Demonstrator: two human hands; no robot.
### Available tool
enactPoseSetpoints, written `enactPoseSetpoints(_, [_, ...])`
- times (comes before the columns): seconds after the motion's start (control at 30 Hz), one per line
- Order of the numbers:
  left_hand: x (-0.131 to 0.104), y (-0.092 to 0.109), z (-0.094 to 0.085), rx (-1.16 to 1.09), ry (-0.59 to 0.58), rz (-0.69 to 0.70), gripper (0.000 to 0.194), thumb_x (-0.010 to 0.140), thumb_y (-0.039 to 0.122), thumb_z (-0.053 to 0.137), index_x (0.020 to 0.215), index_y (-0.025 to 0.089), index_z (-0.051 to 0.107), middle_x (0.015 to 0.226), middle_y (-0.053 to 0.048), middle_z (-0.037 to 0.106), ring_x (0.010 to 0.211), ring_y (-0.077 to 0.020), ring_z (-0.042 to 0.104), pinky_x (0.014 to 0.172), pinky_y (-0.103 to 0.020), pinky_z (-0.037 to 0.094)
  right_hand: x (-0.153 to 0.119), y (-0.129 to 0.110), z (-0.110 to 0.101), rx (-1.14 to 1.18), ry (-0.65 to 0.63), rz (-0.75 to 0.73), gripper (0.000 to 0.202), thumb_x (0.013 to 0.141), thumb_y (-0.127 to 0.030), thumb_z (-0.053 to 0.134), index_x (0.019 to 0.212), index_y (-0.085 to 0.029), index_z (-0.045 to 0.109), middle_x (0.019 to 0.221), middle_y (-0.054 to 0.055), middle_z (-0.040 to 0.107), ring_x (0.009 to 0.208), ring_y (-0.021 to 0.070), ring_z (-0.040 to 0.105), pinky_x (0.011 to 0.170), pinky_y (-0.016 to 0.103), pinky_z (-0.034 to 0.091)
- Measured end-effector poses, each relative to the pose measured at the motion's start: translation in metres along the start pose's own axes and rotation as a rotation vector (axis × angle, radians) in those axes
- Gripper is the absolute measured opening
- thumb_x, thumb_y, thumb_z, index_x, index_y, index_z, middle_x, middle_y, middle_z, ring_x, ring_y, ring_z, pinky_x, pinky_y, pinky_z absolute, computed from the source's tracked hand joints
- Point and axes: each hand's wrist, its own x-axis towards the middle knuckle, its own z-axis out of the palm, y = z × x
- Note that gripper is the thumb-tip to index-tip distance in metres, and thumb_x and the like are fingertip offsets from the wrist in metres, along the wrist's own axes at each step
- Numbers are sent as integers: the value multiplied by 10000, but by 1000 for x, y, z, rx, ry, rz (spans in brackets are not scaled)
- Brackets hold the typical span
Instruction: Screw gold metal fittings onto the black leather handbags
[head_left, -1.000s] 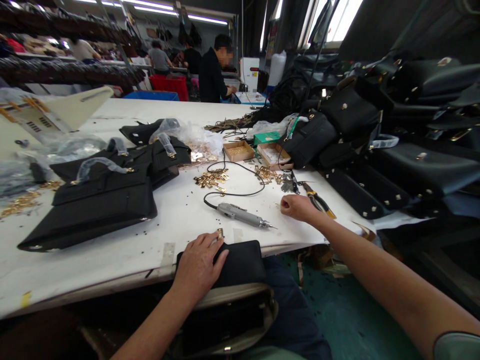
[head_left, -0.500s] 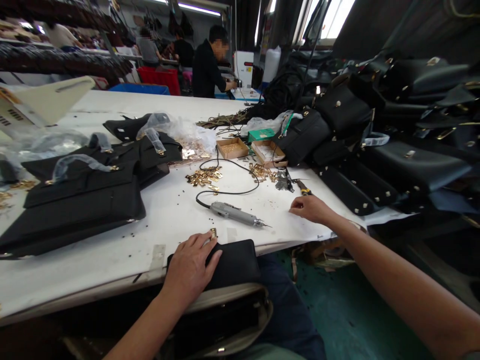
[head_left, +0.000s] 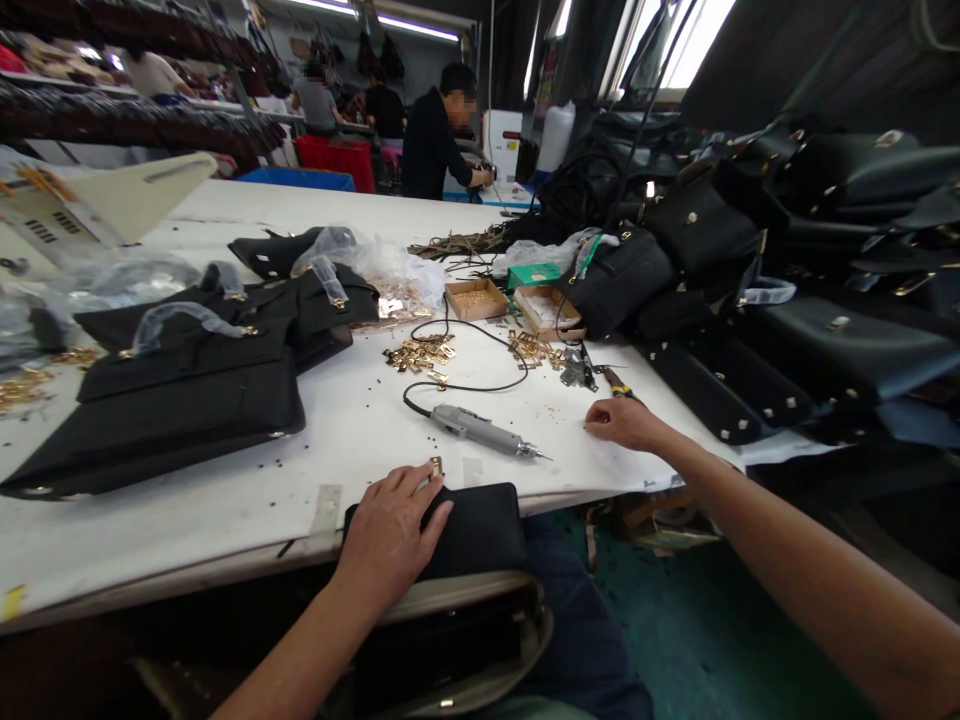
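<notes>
My left hand (head_left: 394,530) lies over a black bag (head_left: 480,525) at the table's front edge, its fingers bent over the bag's far edge and its thumb on the top. A small gold metal plate (head_left: 436,467) shows at its fingertips. Below, the bag's open mouth (head_left: 480,640) shows a dark inside. My right hand (head_left: 621,422) rests low over the white tabletop at the right, fingers pinched together; whatever they hold is hidden. Between my hands lies a grey electric screwdriver (head_left: 484,432), its bit pointing right. Yellow-and-black handled pliers (head_left: 619,385) lie just beyond my right hand.
Gold plates (head_left: 420,352) lie heaped behind the screwdriver's cord (head_left: 495,385). Small cardboard boxes (head_left: 476,300) stand farther back. Black bags (head_left: 202,400) fill the left, and more bags (head_left: 825,330) are piled on the right. A co-worker (head_left: 439,140) works beyond the table.
The whole view has shifted a little, so things sit slightly farther right. My right hand has edged slightly nearer the front edge, fingers still pinched. My left hand stays on the bag.
</notes>
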Motion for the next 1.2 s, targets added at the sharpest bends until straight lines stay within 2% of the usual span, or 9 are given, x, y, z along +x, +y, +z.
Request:
enactPoseSetpoints(0.17, [0, 0, -1, 6, -7, -3, 269, 959, 324, 602, 1172, 211, 724, 1309, -100, 694, 1156, -313, 638, 912, -491, 554, -10, -13, -2, -13, -53, 37, 243, 863, -347, 603, 916, -167, 757, 939, 103, 762, 843, 223, 694, 723, 285, 470])
enactPoseSetpoints(0.33, [0, -1, 0, 11, -17, 9, 285, 965, 331, 593, 1188, 204, 717, 1318, -101, 689, 1165, -313, 632, 918, -494, 550, -43, -23, -25, 155, -564, -34, 264, 776, -433, 721, 777, -171, 756, 665, 43, 718, 565, 185, 662, 544, 256, 455])
enactPoseSetpoints(0.4, [0, -1, 0, 14, -10, 13, 285, 963, 328, 594, 1190, 206, 716, 1319, -101, 689, 1165, -312, 632, 916, -491, 550, -42, -33, -30, 230, -502, -105, 267, 822, -431, 684, 863, -178, 761, 710, 34, 733, 611, 181, 681, 569, 250, 472])
enactPoseSetpoints(0.53, [-1, 0, -1, 23, -18, 13, 288, 966, 326, 584, 1191, 200, 713, 1323, -105, 686, 1168, -314, 630, 912, -494, 553, -8, -69, -13, 98, -22, -218, 211, 904, -341, 606, 951, -208, 763, 881, 22, 764, 787, 163, 695, 713, 245, 487])
enactPoseSetpoints(0.63, [-1, 2, -3, 21, -19, 3, 276, 963, 314, 589, 1186, 212, 716, 1319, -102, 688, 1164, -306, 632, 920, -486, 554, 20, -100, 7, -10, 74, -248, 193, 908, -314, 614, 1003, -245, 768, 1023, 17, 762, 920, 178, 680, 779, 262, 461])
enactPoseSetpoints(0.87, [-1, 6, -6, -2, -32, -25, 270, 954, 309, 610, 1188, 218, 711, 1317, -99, 686, 1172, -300, 626, 943, -482, 545, 33, -132, 16, -207, -14, -249, 241, 931, -281, 525, 1002, -227, 749, 1112, 73, 745, 1016, 231, 667, 760, 285, 429])
enactPoseSetpoints(1.0, [-1, 6, -6, -3, -41, -25, 266, 946, 300, 619, 1184, 218, 705, 1318, -95, 683, 1161, -294, 625, 927, -474, 542, 8, -112, -6, -325, -234, -248, 173, 800, -213, 623, 872, -181, 778, 951, 114, 772, 896, 269, 706, 701, 293, 433])
enactPoseSetpoints(1.13, [-1, 5, -7, -13, -28, -20, 260, 943, 301, 621, 1174, 220, 708, 1311, -97, 686, 1155, -294, 625, 918, -475, 539, -27, -84, -37, -276, -597, -247, 138, 755, -216, 642, 739, -199, 779, 624, 25, 718, 585, 185, 671, 589, 254, 414])
enactPoseSetpoints(1.2, [-1, 5, -8, -12, -32, -20, 266, 947, 307, 615, 1179, 218, 708, 1314, -97, 685, 1163, -304, 623, 915, -486, 539, -36, -83, -46, -189, -530, -278, 197, 827, -283, 610, 770, -207, 784, 650, 25, 726, 606, 180, 665, 597, 262, 415])
